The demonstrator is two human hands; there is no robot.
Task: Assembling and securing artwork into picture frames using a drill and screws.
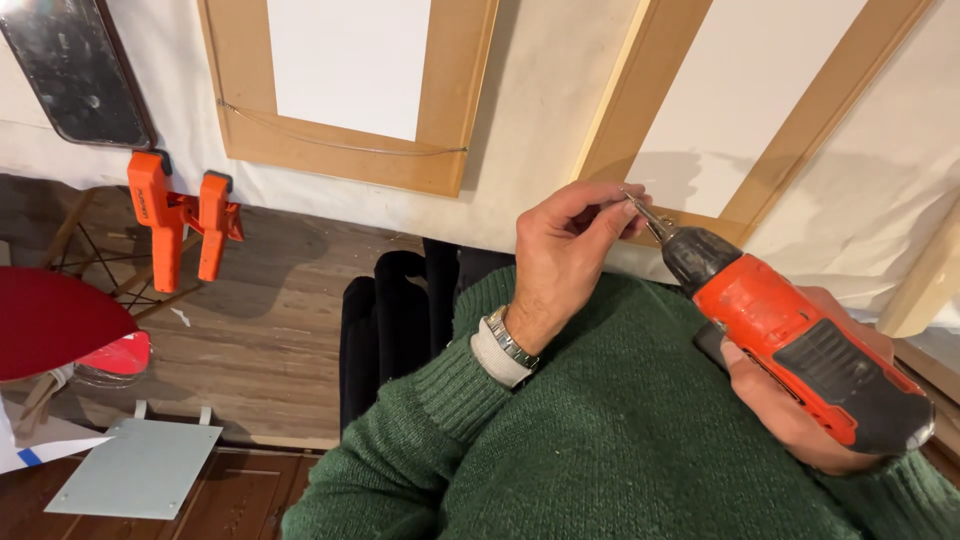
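Left hand (565,250) up at the edge of the work surface, thumb and forefinger pinched tight on something small and metallic right at the bit tip (632,200) — too small to say whether it is a screw or the bit itself. A metal watch (510,340) sits on that wrist, green sweater sleeve (430,420) pushed back below it. Right hand (790,410) wrapped around the grip of the orange and black cordless driver (790,340), fingers closed on the handle, a fingertip showing on the near side of the body. The driver is tilted, nose pointing up and to the left, its chuck (690,255) just beside the left fingertips and over the lower corner of a wooden frame (640,110).

That frame lies on a white cloth-covered table (540,100), pale panels set between its rails. A second, smaller wooden frame (340,150) lies further left, a thin wire (340,145) strung across its lower rail. No open container in sight; a dark tray-like piece (75,70) rests at the top left corner, and what it holds cannot be made out.

Two orange clamps (180,215) grip the table edge on the left. Below them a wooden floor, a red seat (50,320), a grey metal plate (135,470) and a black ribbed object (385,330) just under the table edge, close to the person's chest.
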